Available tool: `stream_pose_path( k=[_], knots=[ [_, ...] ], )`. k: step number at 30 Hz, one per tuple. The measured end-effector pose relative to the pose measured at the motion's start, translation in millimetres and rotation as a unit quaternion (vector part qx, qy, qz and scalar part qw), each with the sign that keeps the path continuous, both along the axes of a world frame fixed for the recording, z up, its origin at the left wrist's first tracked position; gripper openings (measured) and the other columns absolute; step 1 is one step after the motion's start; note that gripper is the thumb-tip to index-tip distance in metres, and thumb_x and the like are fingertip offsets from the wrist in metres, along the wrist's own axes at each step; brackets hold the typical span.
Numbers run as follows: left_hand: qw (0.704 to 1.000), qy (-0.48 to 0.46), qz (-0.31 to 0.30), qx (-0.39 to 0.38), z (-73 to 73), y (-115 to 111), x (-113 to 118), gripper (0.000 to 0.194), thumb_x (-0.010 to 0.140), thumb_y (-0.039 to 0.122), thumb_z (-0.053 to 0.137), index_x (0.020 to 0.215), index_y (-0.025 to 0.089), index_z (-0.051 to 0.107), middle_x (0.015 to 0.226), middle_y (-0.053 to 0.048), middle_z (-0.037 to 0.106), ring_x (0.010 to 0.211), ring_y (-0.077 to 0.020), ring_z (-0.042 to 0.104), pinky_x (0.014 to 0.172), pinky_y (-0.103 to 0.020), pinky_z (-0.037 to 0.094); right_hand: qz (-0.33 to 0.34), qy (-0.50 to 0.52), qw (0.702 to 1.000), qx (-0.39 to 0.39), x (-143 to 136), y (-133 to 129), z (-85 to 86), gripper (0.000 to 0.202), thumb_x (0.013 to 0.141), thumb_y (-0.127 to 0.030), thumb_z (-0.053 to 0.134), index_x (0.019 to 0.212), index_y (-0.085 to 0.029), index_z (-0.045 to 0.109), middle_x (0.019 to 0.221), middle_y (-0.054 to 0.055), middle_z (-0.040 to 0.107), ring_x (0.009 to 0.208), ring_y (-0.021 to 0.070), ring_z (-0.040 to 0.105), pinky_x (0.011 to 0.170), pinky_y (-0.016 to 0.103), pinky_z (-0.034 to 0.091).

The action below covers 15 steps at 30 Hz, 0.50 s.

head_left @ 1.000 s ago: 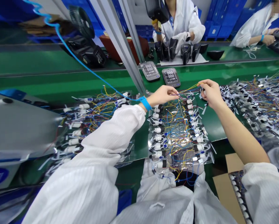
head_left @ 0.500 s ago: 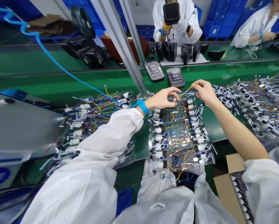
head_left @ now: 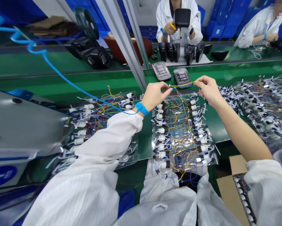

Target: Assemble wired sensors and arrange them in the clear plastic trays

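Note:
My left hand (head_left: 157,94), with a blue strap at the wrist, pinches one end of a thin bundle of yellow and blue wires (head_left: 182,85). The other end is pinched by my right hand (head_left: 208,90), so the bundle spans nearly level between them. Below the hands lies a clear plastic tray (head_left: 178,135), with white and black cylindrical parts (head_left: 163,130) along both sides and tangled coloured wires across its middle. Just beyond the wire bundle are two grey display units (head_left: 161,71) showing digits.
More wired parts lie left (head_left: 89,106) and right (head_left: 256,103). A metal post (head_left: 129,44) rises behind my left hand. A coiled blue cord (head_left: 60,75) runs to my wrist. Across the bench a person (head_left: 195,18) holds a black device. An open cardboard box (head_left: 228,191) stands low right.
My left hand has moved left and closed on the wire end, and the wires are now stretched straighter between my hands. The person opposite has shifted the black device.

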<state>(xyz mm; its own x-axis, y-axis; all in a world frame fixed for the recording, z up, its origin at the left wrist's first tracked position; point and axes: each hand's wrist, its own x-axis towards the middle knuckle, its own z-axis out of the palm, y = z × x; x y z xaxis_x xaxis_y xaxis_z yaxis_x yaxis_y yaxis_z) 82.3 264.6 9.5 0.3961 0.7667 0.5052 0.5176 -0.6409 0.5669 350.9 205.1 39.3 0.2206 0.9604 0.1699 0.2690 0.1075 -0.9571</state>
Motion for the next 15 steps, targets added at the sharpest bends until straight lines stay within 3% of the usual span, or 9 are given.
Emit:
stream_pose_path(
  k=[5, 10, 13, 15],
  knots=[
    [0.999, 0.0, 0.025, -0.031, 5.5, 9, -7, 0.025, 0.089, 0.042, 0.074, 0.081, 0.018, 0.075, 0.083, -0.007, 0.079, 0.08, -0.0219, 0.072, 0.082, -0.034, 0.056, 0.01, -0.021, 1.0, 0.011, -3, 2, -3.2, 0.011, 0.086, -0.028, 0.073, 0.083, -0.021, 0.065, 0.068, 0.0, 0.053, 0.05, 0.0092, 0.045, 0.043, 0.025, 0.032],
    [0.992, -0.044, -0.057, -0.101, 2.9, 8, -9, 0.026, 0.09, 0.04, 0.072, 0.09, 0.016, 0.078, 0.086, -0.008, 0.08, 0.083, -0.0224, 0.072, 0.076, -0.031, 0.053, 0.049, -0.068, 0.996, -0.022, -10, -1, -1.6, 0.015, 0.084, -0.034, 0.077, 0.086, -0.02, 0.07, 0.065, -0.001, 0.052, 0.051, 0.0094, 0.042, 0.045, 0.026, 0.03],
    [0.993, -0.01, -0.068, -0.093, 4.8, 4, -13, 0.031, 0.094, 0.043, 0.068, 0.094, 0.016, 0.081, 0.086, -0.008, 0.081, 0.08, -0.0219, 0.07, 0.074, -0.032, 0.051, 0.079, -0.099, 0.992, -0.018, -12, 1, -1.5, 0.022, 0.087, -0.041, 0.077, 0.087, -0.02, 0.072, 0.062, -0.002, 0.05, 0.052, 0.0102, 0.04, 0.049, 0.027, 0.031],
    [0.995, 0.016, -0.064, -0.081, 6.4, 1, -16, 0.035, 0.096, 0.045, 0.065, 0.091, 0.015, 0.082, 0.083, -0.007, 0.081, 0.075, -0.0209, 0.068, 0.072, -0.032, 0.049, 0.063, -0.117, 0.991, 0.007, -11, 7, -4.0, 0.024, 0.088, -0.043, 0.076, 0.085, -0.019, 0.071, 0.065, -0.001, 0.053, 0.056, 0.0112, 0.044, 0.052, 0.027, 0.035]
  ],
)
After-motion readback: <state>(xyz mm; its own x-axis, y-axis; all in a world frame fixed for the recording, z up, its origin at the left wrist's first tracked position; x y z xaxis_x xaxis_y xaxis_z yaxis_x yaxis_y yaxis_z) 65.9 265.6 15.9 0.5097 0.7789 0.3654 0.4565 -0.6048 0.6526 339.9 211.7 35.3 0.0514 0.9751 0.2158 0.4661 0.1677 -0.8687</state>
